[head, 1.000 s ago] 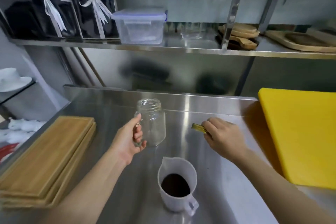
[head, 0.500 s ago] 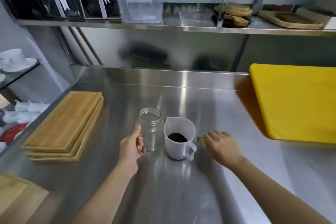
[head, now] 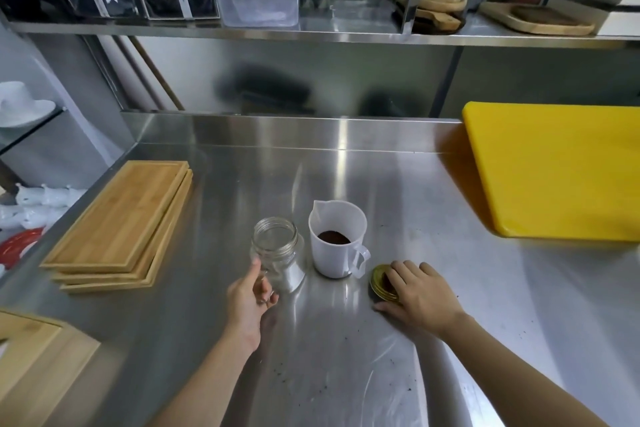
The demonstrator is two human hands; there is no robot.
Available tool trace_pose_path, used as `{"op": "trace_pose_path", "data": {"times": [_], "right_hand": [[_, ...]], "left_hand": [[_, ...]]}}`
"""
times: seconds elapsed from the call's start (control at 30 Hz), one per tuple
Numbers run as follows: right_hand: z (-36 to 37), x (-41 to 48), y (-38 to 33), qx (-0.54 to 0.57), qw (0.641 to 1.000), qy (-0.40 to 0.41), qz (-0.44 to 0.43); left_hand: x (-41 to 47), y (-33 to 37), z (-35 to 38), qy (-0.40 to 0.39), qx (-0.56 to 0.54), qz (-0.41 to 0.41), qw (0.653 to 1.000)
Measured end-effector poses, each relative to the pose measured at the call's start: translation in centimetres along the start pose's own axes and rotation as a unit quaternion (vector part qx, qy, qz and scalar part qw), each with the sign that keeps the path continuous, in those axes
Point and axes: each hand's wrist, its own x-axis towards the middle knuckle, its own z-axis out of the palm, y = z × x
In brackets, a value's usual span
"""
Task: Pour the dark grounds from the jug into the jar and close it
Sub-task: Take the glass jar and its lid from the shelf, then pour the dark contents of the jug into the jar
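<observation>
An empty clear glass jar (head: 277, 250) stands upright and lidless on the steel counter (head: 346, 374). My left hand (head: 250, 302) holds its lower near side, thumb against the glass. Just right of the jar stands a white plastic jug (head: 335, 253) with dark grounds in its bottom, its handle turned toward the right. A gold metal lid (head: 380, 283) lies flat on the counter right of the jug. My right hand (head: 420, 298) rests on top of the lid, fingers spread over it and hiding its right half.
A stack of bamboo trays (head: 121, 225) lies at the left, and another wooden board (head: 31, 367) at the near left. A yellow cutting board (head: 557, 170) sits at the right. Loose dark specks dot the counter near me. A shelf (head: 311, 33) with boxes runs above.
The view has tipped downward and closer. My right hand has laid the gold lid flat on the counter right of the jug. My left hand has stayed on the jar.
</observation>
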Motion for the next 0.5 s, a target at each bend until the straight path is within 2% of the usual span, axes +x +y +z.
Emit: {"op": "trace_pose_path", "data": {"times": [0.2,0.33,0.43,0.5], "right_hand": [[0.0,-1.0,-0.4,0.005,0.998,-0.065,0.024],[-0.5,-0.5,-0.1,0.041,0.995,-0.083,0.046],[-1.3,0.7,0.1,0.086,0.988,-0.082,0.095],[-2.2,1.9,-0.1,0.154,0.970,-0.083,0.170]], "left_hand": [[-0.1,-0.5,-0.6,-0.021,0.094,0.040,0.995],[0.1,-0.4,-0.5,-0.023,0.113,0.046,0.992],[0.2,-0.6,-0.7,-0.025,0.143,0.065,0.987],[0.2,-0.7,-0.9,-0.025,0.166,0.085,0.982]]}}
